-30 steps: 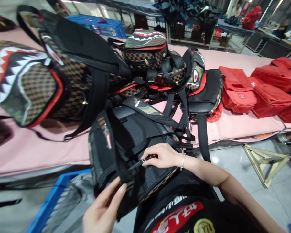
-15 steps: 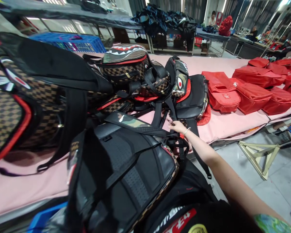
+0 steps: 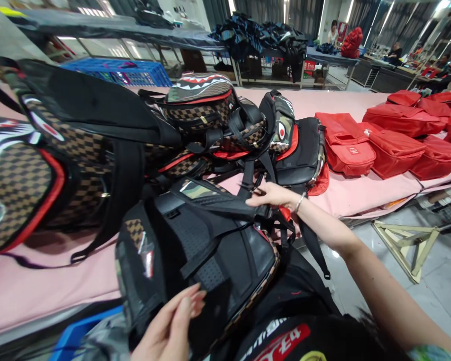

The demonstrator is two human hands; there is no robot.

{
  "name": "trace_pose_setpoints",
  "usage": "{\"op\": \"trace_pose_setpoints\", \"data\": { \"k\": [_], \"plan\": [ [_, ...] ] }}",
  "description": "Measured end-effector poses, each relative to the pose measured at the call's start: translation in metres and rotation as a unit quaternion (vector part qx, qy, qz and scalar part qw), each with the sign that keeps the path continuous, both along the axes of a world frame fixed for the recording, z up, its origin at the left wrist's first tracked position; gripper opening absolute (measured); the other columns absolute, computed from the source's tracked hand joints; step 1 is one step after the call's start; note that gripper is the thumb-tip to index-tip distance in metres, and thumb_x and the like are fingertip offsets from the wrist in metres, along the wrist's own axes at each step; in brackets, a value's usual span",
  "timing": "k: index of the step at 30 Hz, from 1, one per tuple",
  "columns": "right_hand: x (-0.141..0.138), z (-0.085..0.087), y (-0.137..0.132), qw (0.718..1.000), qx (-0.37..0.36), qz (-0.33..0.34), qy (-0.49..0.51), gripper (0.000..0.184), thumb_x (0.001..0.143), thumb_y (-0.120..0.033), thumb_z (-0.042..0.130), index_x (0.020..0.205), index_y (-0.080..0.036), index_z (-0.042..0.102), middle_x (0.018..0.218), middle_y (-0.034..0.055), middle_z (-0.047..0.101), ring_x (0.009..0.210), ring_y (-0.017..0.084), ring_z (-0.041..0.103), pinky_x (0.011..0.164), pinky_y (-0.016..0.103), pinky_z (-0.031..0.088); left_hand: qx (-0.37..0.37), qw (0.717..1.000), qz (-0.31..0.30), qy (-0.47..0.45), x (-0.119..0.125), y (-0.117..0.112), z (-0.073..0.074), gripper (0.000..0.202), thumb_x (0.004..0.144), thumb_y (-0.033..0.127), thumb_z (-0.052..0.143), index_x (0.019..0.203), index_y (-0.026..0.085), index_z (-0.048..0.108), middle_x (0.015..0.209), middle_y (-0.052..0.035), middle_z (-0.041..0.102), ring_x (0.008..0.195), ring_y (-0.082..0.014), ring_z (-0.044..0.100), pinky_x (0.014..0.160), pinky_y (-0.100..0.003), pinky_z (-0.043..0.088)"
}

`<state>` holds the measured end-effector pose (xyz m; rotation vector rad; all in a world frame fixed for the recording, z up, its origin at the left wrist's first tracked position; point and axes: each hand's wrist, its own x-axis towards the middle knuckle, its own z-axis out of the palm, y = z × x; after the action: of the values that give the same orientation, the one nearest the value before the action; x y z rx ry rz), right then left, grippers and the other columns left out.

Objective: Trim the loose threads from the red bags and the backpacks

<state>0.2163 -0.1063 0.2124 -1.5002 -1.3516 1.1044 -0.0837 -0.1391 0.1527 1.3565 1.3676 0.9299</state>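
Observation:
A backpack [image 3: 195, 228] with a black padded back and brown checkered trim lies against my body, its back side up. My right hand [image 3: 271, 195] is closed over its upper strap end. Small dark prongs that look like thread snips [image 3: 248, 187] stick out from those fingers; blur hides their detail. The thumb lies against the black shoulder strap [image 3: 225, 206]. Over the lower left of the backpack is my left hand [image 3: 171, 323], its fingers loosely curled, with nothing visible in them.
More checkered shark-face backpacks [image 3: 199, 103] are piled behind, with a large one [image 3: 22, 180] at left. Red bags [image 3: 348, 143] line the pink table [image 3: 60, 286] at right. A blue crate [image 3: 69, 333] stands below left. A metal stand [image 3: 408, 250] is on the floor. People work far back.
My left hand has come into view at the bottom, over the backpack. My right hand has turned and moved slightly, its thumb now on the strap. The view has shifted slightly.

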Motion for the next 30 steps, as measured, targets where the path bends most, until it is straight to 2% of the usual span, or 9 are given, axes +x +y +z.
{"op": "trace_pose_setpoints", "data": {
  "k": [2,4,7,9,14,16,20,27,30],
  "plan": [
    [-0.033,-0.010,0.002,0.999,-0.013,0.025,0.021,0.027,0.075,-0.033,0.066,0.063,-0.012,0.053,0.052,-0.0073,0.044,0.049,0.004,0.036,0.050,0.020,0.030,-0.073,0.991,-0.040,-0.104,0.021,0.002,0.004,0.055,0.065,0.062,0.066,0.099,0.019,0.065,0.098,-0.0080,0.068,0.086,-0.0240,0.064,0.092,-0.045,0.050],
    [-0.071,-0.028,-0.004,0.998,-0.024,0.038,0.034,0.029,0.076,-0.037,0.065,0.064,-0.013,0.055,0.054,-0.0070,0.046,0.050,0.005,0.039,0.051,0.019,0.031,-0.117,0.974,-0.063,-0.182,0.036,0.003,0.004,0.059,0.062,0.059,0.071,0.102,0.015,0.063,0.101,-0.0090,0.067,0.090,-0.0232,0.063,0.087,-0.042,0.053],
    [-0.111,-0.051,-0.022,1.000,-0.011,0.013,-0.010,0.033,0.083,-0.039,0.057,0.063,-0.013,0.057,0.055,-0.0055,0.050,0.054,0.007,0.044,0.053,0.020,0.031,-0.133,0.969,-0.067,-0.196,0.039,0.002,0.000,0.053,0.057,0.046,0.079,0.096,0.015,0.063,0.096,-0.0069,0.067,0.089,-0.0202,0.063,0.080,-0.035,0.056],
    [-0.120,-0.058,-0.033,0.998,0.007,-0.025,-0.055,0.032,0.085,-0.039,0.054,0.066,-0.015,0.059,0.058,-0.0049,0.053,0.056,0.008,0.046,0.055,0.021,0.031,-0.135,0.971,-0.056,-0.190,0.030,0.001,-0.005,0.050,0.054,0.041,0.082,0.092,0.014,0.064,0.091,-0.0061,0.067,0.085,-0.0190,0.063,0.076,-0.032,0.056],
    [-0.112,-0.058,-0.047,0.987,0.078,-0.047,-0.134,0.024,0.086,-0.035,0.056,0.105,-0.020,0.058,0.095,0.0012,0.064,0.084,0.013,0.057,0.075,0.024,0.042,-0.125,0.974,0.002,-0.191,0.009,0.001,-0.011,0.053,0.051,0.038,0.083,0.095,0.016,0.065,0.087,-0.0048,0.067,0.079,-0.0154,0.061,0.071,-0.026,0.055],
    [-0.108,-0.061,-0.047,0.974,0.145,-0.041,-0.172,0.021,0.088,-0.030,0.053,0.105,-0.019,0.058,0.097,0.0041,0.063,0.090,0.015,0.057,0.081,0.027,0.042,-0.124,0.972,0.004,-0.197,0.006,0.003,-0.012,0.053,0.052,0.037,0.083,0.097,0.017,0.065,0.088,-0.0046,0.066,0.078,-0.0141,0.060,0.070,-0.023,0.053],
    [-0.102,-0.073,-0.043,0.942,0.242,-0.007,-0.231,0.018,0.091,-0.028,0.050,0.097,-0.016,0.062,0.088,0.0070,0.064,0.085,0.017,0.057,0.079,0.030,0.044,-0.121,0.974,0.002,-0.194,0.006,0.004,-0.016,0.055,0.053,0.038,0.082,0.100,0.017,0.065,0.090,-0.0059,0.066,0.078,-0.0155,0.060,0.070,-0.025,0.054],
    [-0.089,-0.072,-0.036,0.892,0.306,0.092,-0.318,0.026,0.093,-0.032,0.045,0.102,-0.016,0.063,0.087,0.0080,0.063,0.080,0.017,0.054,0.074,0.031,0.043,-0.109,0.977,0.016,-0.184,0.005,0.002,-0.021,0.056,0.052,0.041,0.082,0.100,0.016,0.066,0.088,-0.0063,0.067,0.076,-0.0170,0.061,0.068,-0.028,0.055],
    [-0.086,-0.069,-0.034,0.886,0.316,0.112,-0.321,0.027,0.094,-0.033,0.044,0.102,-0.016,0.063,0.089,0.0078,0.063,0.082,0.017,0.053,0.075,0.030,0.043,-0.108,0.977,0.016,-0.180,0.006,0.002,-0.021,0.056,0.051,0.039,0.082,0.099,0.016,0.066,0.085,-0.0056,0.067,0.074,-0.0158,0.060,0.067,-0.027,0.055]
  ]
}}
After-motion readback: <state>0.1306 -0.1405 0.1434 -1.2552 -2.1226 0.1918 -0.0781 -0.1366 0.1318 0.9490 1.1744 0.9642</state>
